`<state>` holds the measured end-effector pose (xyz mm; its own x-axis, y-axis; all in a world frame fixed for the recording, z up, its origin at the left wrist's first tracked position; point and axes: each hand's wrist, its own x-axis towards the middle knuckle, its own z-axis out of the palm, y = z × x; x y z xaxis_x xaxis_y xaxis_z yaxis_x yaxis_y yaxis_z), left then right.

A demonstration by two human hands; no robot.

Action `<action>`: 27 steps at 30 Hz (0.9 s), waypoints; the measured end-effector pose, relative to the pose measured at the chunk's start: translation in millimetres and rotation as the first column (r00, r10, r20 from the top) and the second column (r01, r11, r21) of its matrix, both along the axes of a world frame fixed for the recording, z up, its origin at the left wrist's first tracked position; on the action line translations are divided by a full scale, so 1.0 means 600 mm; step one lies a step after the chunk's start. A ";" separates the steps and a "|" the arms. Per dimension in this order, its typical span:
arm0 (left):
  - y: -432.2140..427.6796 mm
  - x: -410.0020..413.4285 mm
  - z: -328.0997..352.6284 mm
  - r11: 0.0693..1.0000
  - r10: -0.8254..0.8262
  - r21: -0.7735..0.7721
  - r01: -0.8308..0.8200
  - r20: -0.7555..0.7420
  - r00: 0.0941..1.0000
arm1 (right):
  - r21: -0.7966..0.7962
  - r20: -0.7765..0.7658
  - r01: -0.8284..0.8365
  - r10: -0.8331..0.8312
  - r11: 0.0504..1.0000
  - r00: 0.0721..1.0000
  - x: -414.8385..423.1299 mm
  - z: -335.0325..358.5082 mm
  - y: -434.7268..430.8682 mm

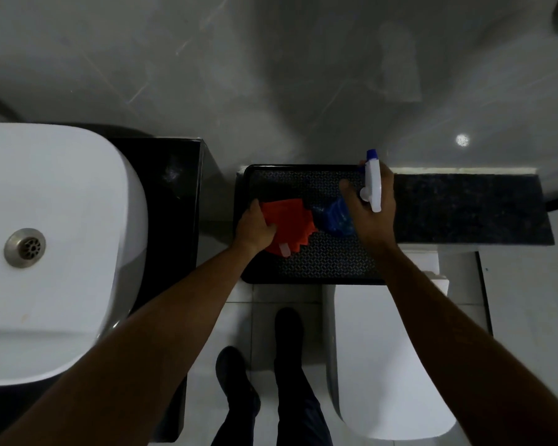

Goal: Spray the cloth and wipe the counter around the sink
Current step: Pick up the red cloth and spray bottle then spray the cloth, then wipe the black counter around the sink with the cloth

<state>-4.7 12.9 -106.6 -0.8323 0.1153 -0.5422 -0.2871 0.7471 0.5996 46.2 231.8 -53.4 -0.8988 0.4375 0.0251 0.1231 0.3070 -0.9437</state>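
The orange cloth (287,225) lies on a black tray (322,265), the left hand (255,225) pinching its near edge with curled fingers. The right hand (372,207) wraps the spray bottle (372,181) just beside it. Spraying looks about to start; the nozzle still needs aiming at the cloth, then wiping the dark table (171,201) by the sink (62,239)

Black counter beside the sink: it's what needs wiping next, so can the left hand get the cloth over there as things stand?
Probably yes. The left hand already grips the orange cloth on the black tray, and the black counter lies bare just to its left with nothing between.
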 end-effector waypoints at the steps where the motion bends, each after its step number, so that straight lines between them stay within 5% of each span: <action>1: 0.001 -0.002 -0.001 0.997 0.064 0.029 -0.065 0.033 0.997 | 0.039 -0.010 -0.005 0.006 0.999 1.000 0.013 -0.007 0.003; 7: 0.003 -0.005 0.008 0.921 0.246 0.227 -0.317 0.291 0.924 | 0.163 -0.037 0.235 -0.232 0.958 0.972 0.182 -0.060 -0.042; 12: -0.001 -0.002 0.038 0.864 0.210 0.377 -0.335 0.336 0.918 | 0.230 0.032 -0.229 0.228 0.946 0.973 0.190 -0.068 -0.133; 16: -0.021 -0.024 0.089 0.728 0.350 0.471 -0.499 0.370 0.860 | -0.310 0.287 0.047 0.046 0.950 0.957 0.077 -0.047 -0.154; 20: -0.059 -0.045 0.157 0.647 0.335 0.529 -0.550 0.451 0.827 | -0.888 0.234 0.076 0.303 0.454 0.924 0.000 0.001 -0.171; 21: -0.066 -0.047 0.172 0.667 0.321 0.529 -0.525 0.432 0.843 | -0.924 0.194 0.059 0.329 0.379 0.924 -0.013 0.015 -0.177; 23: -0.085 -0.052 0.206 0.755 0.279 0.526 -0.390 0.281 0.918 | -0.921 0.198 0.073 0.299 0.382 0.933 -0.042 0.040 -0.198; 25: -0.105 -0.066 0.236 0.909 0.154 0.397 -0.125 -0.043 0.987 | -0.871 0.179 0.074 0.174 0.485 0.968 -0.071 0.059 -0.215; 27: -0.140 -0.085 0.270 0.988 -0.024 0.130 0.086 -0.421 0.907 | -0.756 0.067 -0.029 0.122 0.653 0.990 -0.103 0.079 -0.237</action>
